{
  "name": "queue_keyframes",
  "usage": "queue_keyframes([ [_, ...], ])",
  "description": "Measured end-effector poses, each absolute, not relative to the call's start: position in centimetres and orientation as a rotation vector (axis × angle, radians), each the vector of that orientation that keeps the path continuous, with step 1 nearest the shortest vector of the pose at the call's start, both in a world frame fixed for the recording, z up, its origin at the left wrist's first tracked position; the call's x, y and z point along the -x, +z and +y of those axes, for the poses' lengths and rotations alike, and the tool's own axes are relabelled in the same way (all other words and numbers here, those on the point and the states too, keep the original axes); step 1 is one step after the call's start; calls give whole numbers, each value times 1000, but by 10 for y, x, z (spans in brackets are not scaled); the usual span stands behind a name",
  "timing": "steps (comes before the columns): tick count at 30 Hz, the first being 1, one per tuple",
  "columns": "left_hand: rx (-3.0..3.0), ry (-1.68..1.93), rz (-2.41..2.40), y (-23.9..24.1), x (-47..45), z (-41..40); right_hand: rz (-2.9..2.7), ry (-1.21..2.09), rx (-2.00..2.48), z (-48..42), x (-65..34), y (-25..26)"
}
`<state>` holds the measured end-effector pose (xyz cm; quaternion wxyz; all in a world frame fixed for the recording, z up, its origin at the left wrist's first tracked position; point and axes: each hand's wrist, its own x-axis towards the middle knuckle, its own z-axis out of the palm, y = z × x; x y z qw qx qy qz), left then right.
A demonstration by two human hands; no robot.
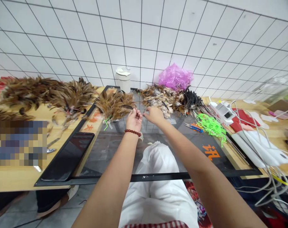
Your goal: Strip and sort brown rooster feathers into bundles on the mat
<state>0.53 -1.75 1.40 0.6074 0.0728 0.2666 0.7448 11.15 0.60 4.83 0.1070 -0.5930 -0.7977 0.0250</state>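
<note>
Tumbler [124, 83], white with a fitted lid, stands at the back of the desk [13, 182] in the head view, its contents hidden. Right of it, a crinkled, translucent pink plastic bag [176, 76] bulges behind a pile of pale and brown feathers [161, 99]; what it holds cannot be made out. Glossy black feathers [193, 100] fan out at that pile's right end. The left hand [134, 118], palm up below a red bead bracelet [132, 131], has its fingers curled inward; the right hand [154, 114] faces it, thumb and forefinger drawn close. Whether either pinches anything, I cannot tell. Just left of the left hand lies a bushy brown feather bundle [114, 104], on a smooth, see-through panel [108, 155] with a black frame. Tangled neon-green cord [212, 126] lies to the right, beside blue-handled snips [193, 128].
</note>
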Motion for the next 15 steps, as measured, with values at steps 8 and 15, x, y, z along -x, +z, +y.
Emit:
queue_keyframes([
  [8, -178, 1705, 588, 13, -5, -16, -2631, 334, 1641, -19, -172, 53],
  [15, -247, 1683, 515, 27, 12, -24, -1392, 1057, 1110, -32, -222, 29],
])
